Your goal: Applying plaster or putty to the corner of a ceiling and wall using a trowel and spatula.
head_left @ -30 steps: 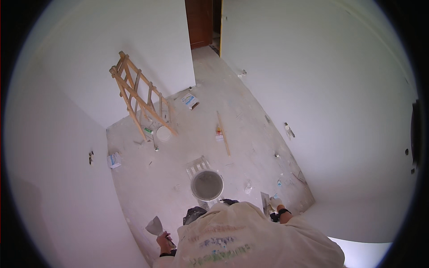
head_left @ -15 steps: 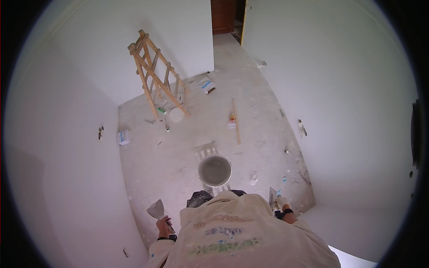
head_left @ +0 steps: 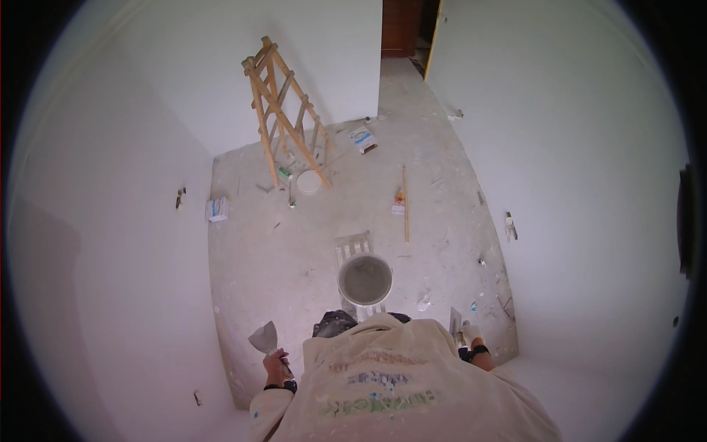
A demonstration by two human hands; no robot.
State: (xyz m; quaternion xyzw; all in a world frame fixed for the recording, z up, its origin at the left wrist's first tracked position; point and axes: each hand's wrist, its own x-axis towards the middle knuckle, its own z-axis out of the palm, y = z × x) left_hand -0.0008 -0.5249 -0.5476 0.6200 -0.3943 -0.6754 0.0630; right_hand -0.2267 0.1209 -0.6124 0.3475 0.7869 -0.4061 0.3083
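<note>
My left hand (head_left: 275, 365) is closed around the handle of a wide putty knife (head_left: 264, 337), its blade pointing up and away from me. On the other side, my right hand (head_left: 472, 338) grips a flat-bladed trowel (head_left: 455, 322); it looks pale, perhaps gloved or coated, and its fingers are partly hidden. Between the hands and a little ahead stands a round bucket (head_left: 341, 282) with grey material inside. It rests on a slatted, striped base (head_left: 353, 244). Both tools are held apart from the bucket and the walls.
A wooden trestle ladder (head_left: 283, 110) stands at the far left beside a white round lid or tub (head_left: 309, 182). Boxes (head_left: 217, 210) (head_left: 363, 140) and a long wooden stick (head_left: 406, 210) lie on the dusty floor. White walls flank both sides; a doorway (head_left: 401, 29) opens at the back.
The view has turned slightly left, so the room and bucket sit farther right in the picture. Both hands keep their tools, with little movement beside my body.
</note>
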